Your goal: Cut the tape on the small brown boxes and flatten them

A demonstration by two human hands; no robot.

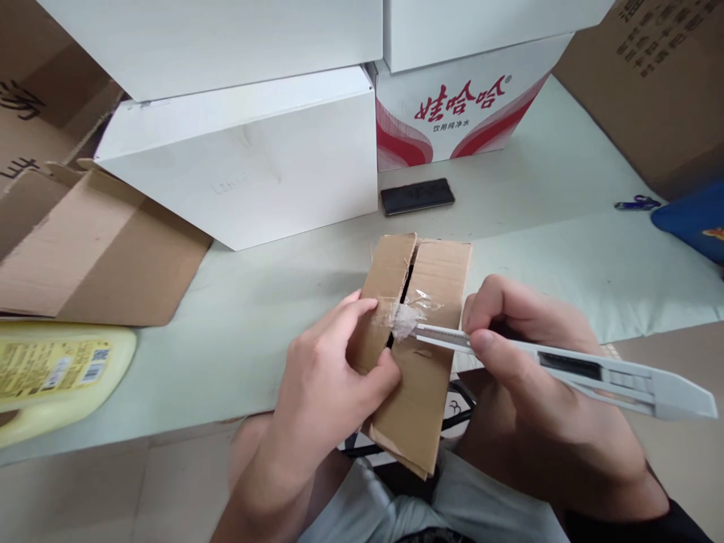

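Observation:
A small brown cardboard box lies at the table's front edge, tilted toward me, with a gap between its two top flaps. Clear tape crosses that gap, and a crumpled whitish bit of it sits at the middle. My left hand grips the box from its left side, with fingers and thumb pressing on the left flap. Closed around a white utility knife is my right hand. The knife's tip meets the crumpled tape; whether it cuts in cannot be made out.
Behind the box lies a black phone. White cartons and a red-and-white water carton are stacked at the back. An open cardboard box and a yellow bottle stand left. Purple-handled scissors lie right, beside a blue object.

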